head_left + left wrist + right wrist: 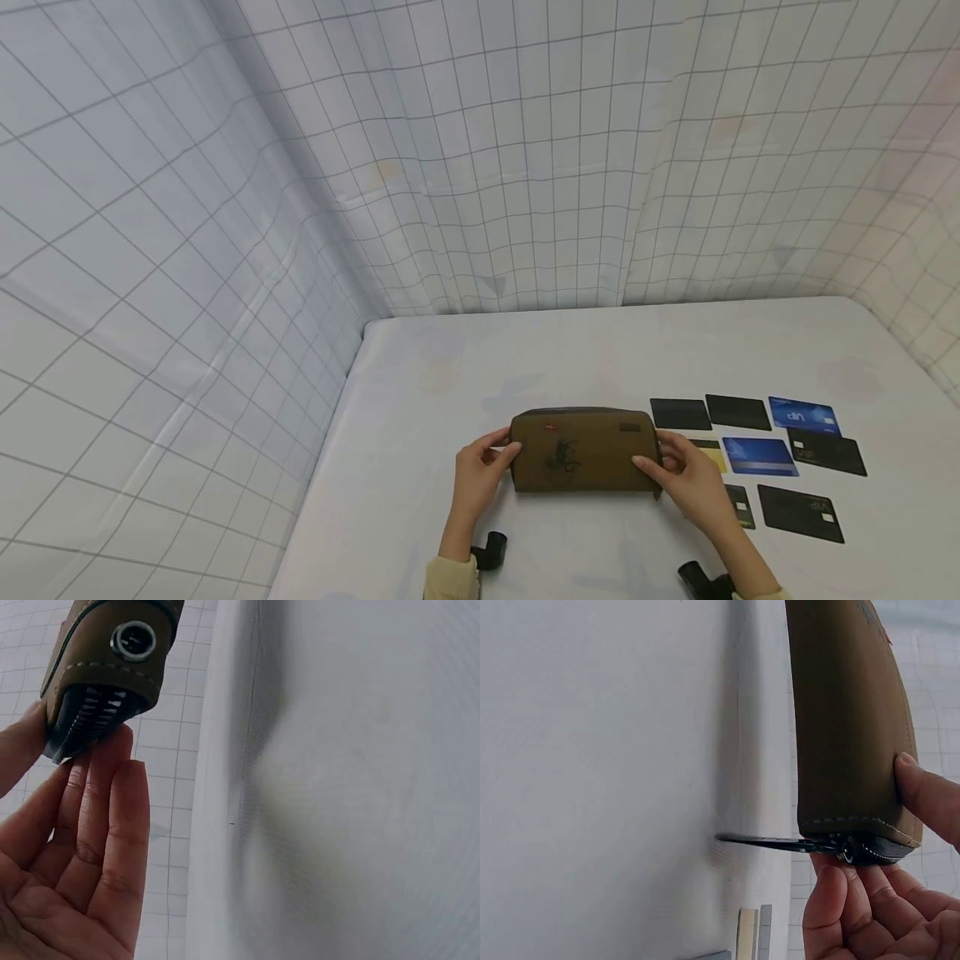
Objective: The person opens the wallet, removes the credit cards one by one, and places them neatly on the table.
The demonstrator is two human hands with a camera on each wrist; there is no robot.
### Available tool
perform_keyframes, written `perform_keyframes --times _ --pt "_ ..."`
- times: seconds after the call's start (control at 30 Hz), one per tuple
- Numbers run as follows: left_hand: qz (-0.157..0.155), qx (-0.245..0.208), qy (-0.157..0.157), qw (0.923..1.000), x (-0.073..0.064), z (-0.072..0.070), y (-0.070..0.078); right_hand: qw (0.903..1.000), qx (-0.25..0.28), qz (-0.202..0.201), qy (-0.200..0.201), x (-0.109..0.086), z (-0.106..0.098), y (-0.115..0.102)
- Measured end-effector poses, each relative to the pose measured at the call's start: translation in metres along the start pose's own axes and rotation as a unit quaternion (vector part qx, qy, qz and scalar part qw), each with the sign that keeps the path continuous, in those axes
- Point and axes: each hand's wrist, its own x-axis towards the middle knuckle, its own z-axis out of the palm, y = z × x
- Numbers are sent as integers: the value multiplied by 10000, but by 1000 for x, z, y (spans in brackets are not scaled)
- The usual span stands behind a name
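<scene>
A brown zip wallet (600, 454) with a dark animal print and a small red tag is held lengthwise between both hands. My left hand (477, 475) pinches its left end, thumb on the front face and fingers behind. In the left wrist view that end of the wallet (105, 656) shows a metal snap and dark zip teeth. My right hand (693, 483) pinches the right end, thumb on the face. A dark zip pull (769, 843) sticks out from that end in the right wrist view. The wallet's back is hidden in the head view.
Several cards lie right of the wallet, among them a blue card (760, 457), a black card (801, 513) and a part-hidden yellow and black card (711, 452). White grid-patterned curtains (510, 167) surround the white table (390, 500). Black wrist devices (491, 550) sit near both sleeves.
</scene>
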Motion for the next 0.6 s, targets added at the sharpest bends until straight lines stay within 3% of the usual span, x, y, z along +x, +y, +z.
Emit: perform_keyframes --times 0.13,0.6 --pt "-27 77 57 10000 1 -1 -2 9999 -141 34 -7 2 4 3" --pt "-466 480 -216 9975 1 0 -5 9988 -478 127 -56 4 10 8"
